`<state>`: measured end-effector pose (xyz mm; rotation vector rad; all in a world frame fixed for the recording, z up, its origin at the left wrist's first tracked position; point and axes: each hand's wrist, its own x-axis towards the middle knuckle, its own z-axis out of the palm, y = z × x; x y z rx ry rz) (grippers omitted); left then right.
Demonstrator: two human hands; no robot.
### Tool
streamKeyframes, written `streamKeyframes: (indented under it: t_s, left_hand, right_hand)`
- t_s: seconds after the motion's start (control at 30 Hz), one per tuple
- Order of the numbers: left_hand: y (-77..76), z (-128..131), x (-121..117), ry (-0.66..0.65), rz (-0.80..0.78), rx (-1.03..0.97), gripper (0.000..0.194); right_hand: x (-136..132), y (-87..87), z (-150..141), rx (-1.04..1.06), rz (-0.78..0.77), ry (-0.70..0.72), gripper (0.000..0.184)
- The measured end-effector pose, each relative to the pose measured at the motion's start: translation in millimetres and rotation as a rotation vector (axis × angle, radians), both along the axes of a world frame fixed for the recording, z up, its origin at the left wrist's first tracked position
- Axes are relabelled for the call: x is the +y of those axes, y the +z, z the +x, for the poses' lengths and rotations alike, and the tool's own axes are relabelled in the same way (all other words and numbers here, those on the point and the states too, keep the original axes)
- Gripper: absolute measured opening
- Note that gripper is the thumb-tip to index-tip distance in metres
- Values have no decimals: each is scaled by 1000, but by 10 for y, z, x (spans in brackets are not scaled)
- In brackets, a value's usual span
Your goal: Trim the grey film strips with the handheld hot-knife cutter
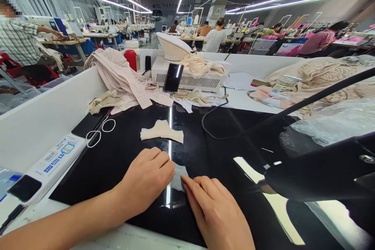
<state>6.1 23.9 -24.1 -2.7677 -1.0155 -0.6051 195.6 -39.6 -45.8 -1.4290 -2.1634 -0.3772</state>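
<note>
A small, thin, translucent white sheet (179, 178) lies between my hands, low over the glossy black work surface (117, 172). My left hand (150, 177) is closed at the sheet's left edge, its fingers curled and the fingertips partly hidden. On the other side, my right hand (215, 205) pinches the sheet's right edge between thumb and fingers. A cream fabric piece (161, 131), shaped with a raised middle and two side arms, rests flat just beyond my hands. To the right lies a long, curved cream strip (277, 207), partly covered by a black machine part (322, 172).
A black cable (205, 125) loops across the surface. White scissors handles (101, 133) and a white box (55, 164) sit left. Behind stand a phone (173, 77), beige fabric strips (117, 74) and a vented white device (199, 82). Clear plastic (336, 121) is at right.
</note>
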Motion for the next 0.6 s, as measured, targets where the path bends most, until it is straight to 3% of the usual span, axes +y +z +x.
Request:
streamKeyframes:
  t_s: [0.2, 0.6]
  left_hand:
    - [-82, 40, -64, -204, -48, -113, 21]
    - [-134, 61, -57, -237, 9, -178, 29]
  right_hand:
    - [-12, -111, 3, 28, 8, -13, 34]
    - [-13, -162, -21, 54, 15, -27, 34]
